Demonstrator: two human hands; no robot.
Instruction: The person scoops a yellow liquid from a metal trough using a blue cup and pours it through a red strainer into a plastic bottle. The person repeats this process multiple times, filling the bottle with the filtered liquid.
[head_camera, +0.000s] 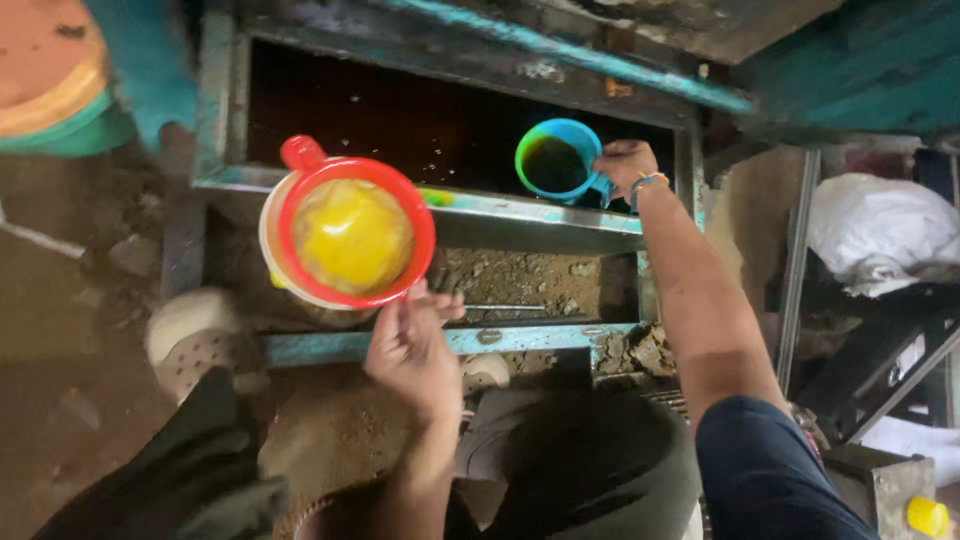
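Note:
My left hand (412, 345) grips the near rim of a red round strainer (352, 232) lined with yellow cloth, which sits on a pale bucket (272, 232). My right hand (626, 166) reaches forward and holds a blue mug (556, 160) with a green rim by its handle. The mug holds dark liquid and hovers over a metal tank (400, 120) full of dark liquid. A beaded band circles my right wrist.
The tank's teal-painted metal frame (520, 215) runs across the middle, with dirt and rubble below it. A white sandal (190, 335) is at the left, a white sack (880, 230) at the right, a dark tyre (590, 470) near my legs, and a yellow cap (927, 516) at the bottom right.

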